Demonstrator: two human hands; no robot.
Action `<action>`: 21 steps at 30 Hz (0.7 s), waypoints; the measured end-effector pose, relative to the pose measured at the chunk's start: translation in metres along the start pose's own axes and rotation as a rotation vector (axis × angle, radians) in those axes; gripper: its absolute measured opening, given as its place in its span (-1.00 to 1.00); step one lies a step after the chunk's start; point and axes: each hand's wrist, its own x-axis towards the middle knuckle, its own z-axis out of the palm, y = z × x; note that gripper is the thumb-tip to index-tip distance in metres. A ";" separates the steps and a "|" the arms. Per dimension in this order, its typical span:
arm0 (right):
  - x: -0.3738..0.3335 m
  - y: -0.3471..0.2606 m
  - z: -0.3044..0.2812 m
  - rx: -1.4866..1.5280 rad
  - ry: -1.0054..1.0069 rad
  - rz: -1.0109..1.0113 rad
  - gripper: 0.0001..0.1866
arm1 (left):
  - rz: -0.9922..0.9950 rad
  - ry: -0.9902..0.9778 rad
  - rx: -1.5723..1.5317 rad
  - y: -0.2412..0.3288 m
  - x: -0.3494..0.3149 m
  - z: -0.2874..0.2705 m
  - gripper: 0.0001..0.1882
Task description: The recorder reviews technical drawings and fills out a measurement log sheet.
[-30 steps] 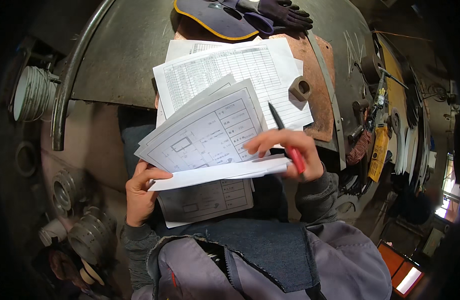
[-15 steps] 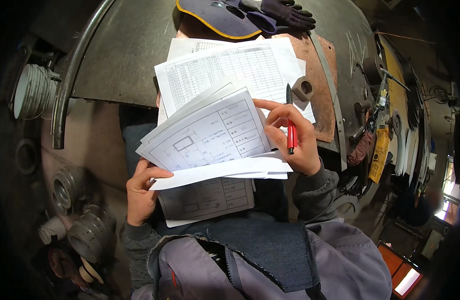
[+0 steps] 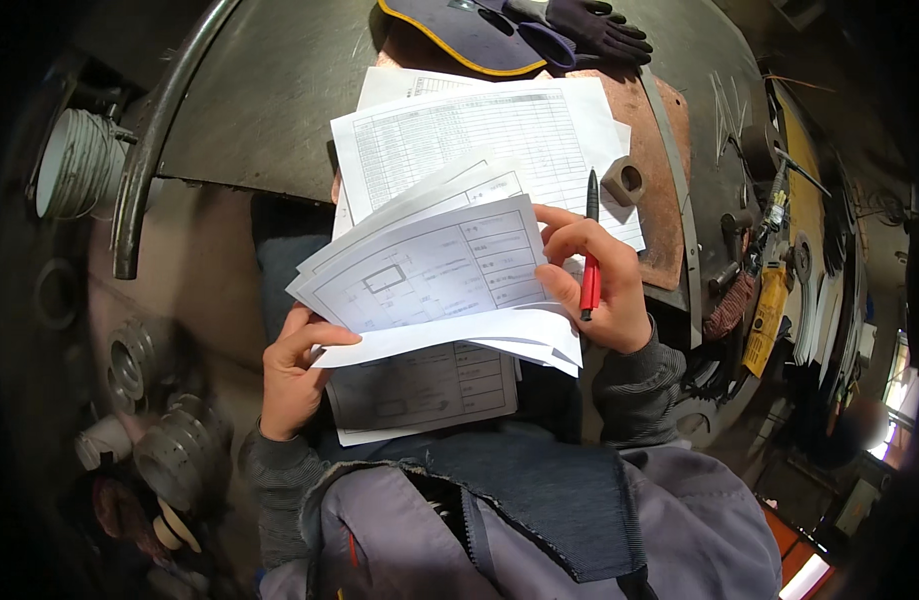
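Top drawing (image 3: 434,270) now sits lower against the sheet behind (image 3: 494,187), baring more of its upper right; the top leaf looks singled out from the stack. Drawing lies between both hands: right hand (image 3: 601,285) pinches its right edge, red pen (image 3: 590,280) among the fingers; left hand (image 3: 297,372) pinches the left side. Beyond, printed tables (image 3: 469,130) on the surface (image 3: 279,100); nut (image 3: 624,182) at their right edge.

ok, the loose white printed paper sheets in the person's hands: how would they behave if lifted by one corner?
The white printed paper sheets would probably flop: the folded-over ones bow. They look light, being thin. They may slide apart, since their upper edges fan out.
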 end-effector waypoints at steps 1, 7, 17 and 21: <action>0.001 -0.001 0.001 0.003 -0.003 -0.001 -0.77 | -0.013 -0.005 -0.013 0.000 0.000 0.000 -0.84; 0.003 -0.003 0.005 0.002 0.053 -0.009 -0.78 | -0.001 -0.012 0.018 -0.003 0.000 -0.001 -0.82; 0.003 0.001 0.005 -0.148 0.119 -0.082 -0.75 | -0.014 0.003 -0.003 0.001 0.000 0.001 -0.79; 0.001 0.002 0.002 -0.146 0.060 -0.082 -0.76 | -0.004 -0.002 0.007 -0.001 0.000 0.001 -0.80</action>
